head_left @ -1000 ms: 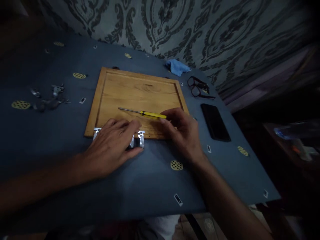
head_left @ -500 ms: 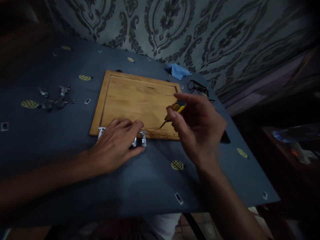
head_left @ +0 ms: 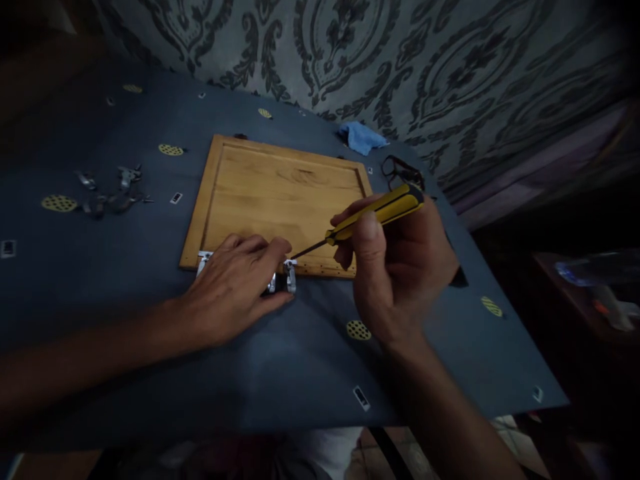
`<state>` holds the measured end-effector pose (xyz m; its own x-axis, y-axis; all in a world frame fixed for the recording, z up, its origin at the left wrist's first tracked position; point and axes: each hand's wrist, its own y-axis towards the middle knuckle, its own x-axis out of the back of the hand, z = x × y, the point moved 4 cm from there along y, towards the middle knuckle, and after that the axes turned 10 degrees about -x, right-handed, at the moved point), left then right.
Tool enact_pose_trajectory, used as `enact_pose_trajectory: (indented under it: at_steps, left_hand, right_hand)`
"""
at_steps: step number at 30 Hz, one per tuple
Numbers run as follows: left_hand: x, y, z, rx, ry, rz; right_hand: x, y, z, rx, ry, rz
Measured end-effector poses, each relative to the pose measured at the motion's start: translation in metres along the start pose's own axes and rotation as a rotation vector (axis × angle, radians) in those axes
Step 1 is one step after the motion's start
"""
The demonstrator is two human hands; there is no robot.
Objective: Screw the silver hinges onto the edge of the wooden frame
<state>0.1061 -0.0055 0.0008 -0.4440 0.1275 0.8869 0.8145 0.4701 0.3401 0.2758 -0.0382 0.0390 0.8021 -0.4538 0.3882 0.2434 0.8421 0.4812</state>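
Note:
A wooden cabinet door with a recessed panel lies flat on the table. At its near edge sits a shiny metal hinge. My left hand is closed about this hinge, thumb below it and index finger at its upper end. Part of a second metal hinge shows at that hand's left side. My right hand grips a yellow and black screwdriver. The screwdriver's shaft slants down to the left, and its tip is at the hinge's upper end; whether it sits in a screw I cannot tell.
Several loose metal hinges lie to the left on the dark blue tablecloth. Past the door's far right corner are a blue cloth and a pair of glasses. A patterned wall stands behind the table.
My right hand has turned the screwdriver so its handle shows fully, and brought the tip left onto the hinge. My left hand stays at the hinge.

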Motion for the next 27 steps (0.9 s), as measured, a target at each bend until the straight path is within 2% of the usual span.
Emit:
enact_pose_trajectory:
  at_steps: [3,14,22,27]
  left_hand:
    - [-0.0004,-0.0001,0.0001,0.004,0.011,0.000]
    - [0.0001,-0.0008,0.0004,-0.026,0.026,-0.011]
    - [-0.0005,0.0004,0.0006,0.008,0.005,0.000]
    - [0.0001,0.0009,0.0003,-0.001,0.013,0.003]
  right_hand:
    - [0.0016,-0.0028,-0.0027,-0.015,0.052,-0.054]
    - [0.0050,-0.0059,0.0031,-0.015,0.098,-0.069]
    - [0.0033,-0.0043,0.0011,-0.014,0.069,-0.029]
    - [0.0028,-0.0024,0.0047,0.008,0.076,-0.072]
